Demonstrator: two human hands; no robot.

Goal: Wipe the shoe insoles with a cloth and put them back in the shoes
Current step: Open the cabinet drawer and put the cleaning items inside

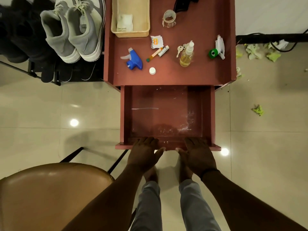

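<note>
Seen from above, a person stands at a reddish-brown wooden side table (205, 75) in the upper centre of the frame, its drawer (206, 114) pulled out toward the viewer. The left hand (144, 153) and the right hand (197, 154) both rest palm down on the drawer's front edge in the lower centre, side by side and slightly apart; the fingers of each lie straight and close together over the edge, with the thumbs angled inward toward one another, and neither hand holds anything. A dark band circles the right wrist. In the upper left, a pair of grey and white lace-up sneakers (73, 32) sits on a black metal shoe rack (33, 70), toes pointing toward the viewer, with dark shoes beside and below them; no insoles can be made out. On the tabletop stand a cream plastic basket (146, 15) holding a folded pale cloth (125, 22), a blue spray-trigger head (134, 60), a small clear spray bottle of yellow liquid (186, 55) with keys just beside it, a round white cap (152, 70) and a roll of clear tape (169, 18). A tan padded chair seat (53, 194) fills the lower left. Crumpled pale green scraps (258, 110) lie on the glossy tiled floor at right.
</note>
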